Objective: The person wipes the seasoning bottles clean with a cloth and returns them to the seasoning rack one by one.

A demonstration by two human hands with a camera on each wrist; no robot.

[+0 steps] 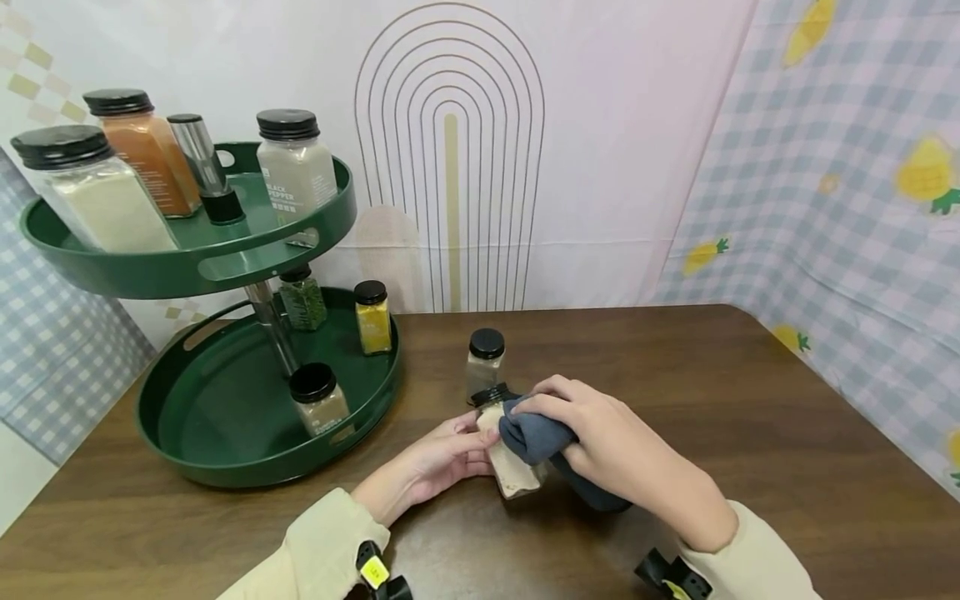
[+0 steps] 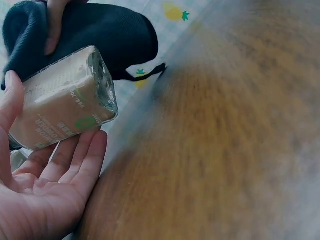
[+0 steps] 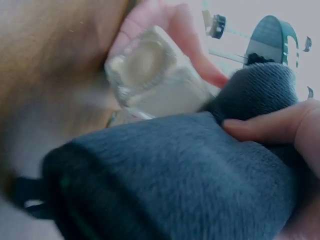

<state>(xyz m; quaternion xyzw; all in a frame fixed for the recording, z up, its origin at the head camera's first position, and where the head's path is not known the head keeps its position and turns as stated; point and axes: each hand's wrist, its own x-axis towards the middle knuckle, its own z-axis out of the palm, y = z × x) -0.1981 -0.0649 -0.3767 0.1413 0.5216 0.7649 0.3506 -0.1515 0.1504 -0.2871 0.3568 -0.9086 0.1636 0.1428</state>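
My left hand (image 1: 448,457) holds a spice jar (image 1: 513,467) of pale powder, tilted, its black lid toward the back. In the left wrist view the thumb and fingers grip the jar (image 2: 67,100), and its printed label shows. My right hand (image 1: 600,429) grips a folded dark blue-grey cloth (image 1: 536,433) and holds it against the jar's right side. Seen from the right wrist, the cloth (image 3: 190,170) bunches under the thumb, beside the jar's clear base (image 3: 145,65). Just behind stands another black-lidded jar (image 1: 483,367), partly hidden.
At the left stands a green two-tier tray. Its upper tier (image 1: 150,279) bears large black-lidded jars and a metal-and-black cylinder (image 1: 206,167). The lower tier (image 1: 225,417) bears small jars, one of them yellow (image 1: 372,318). A wooden table (image 1: 750,433) lies beneath; patterned cloths hang behind.
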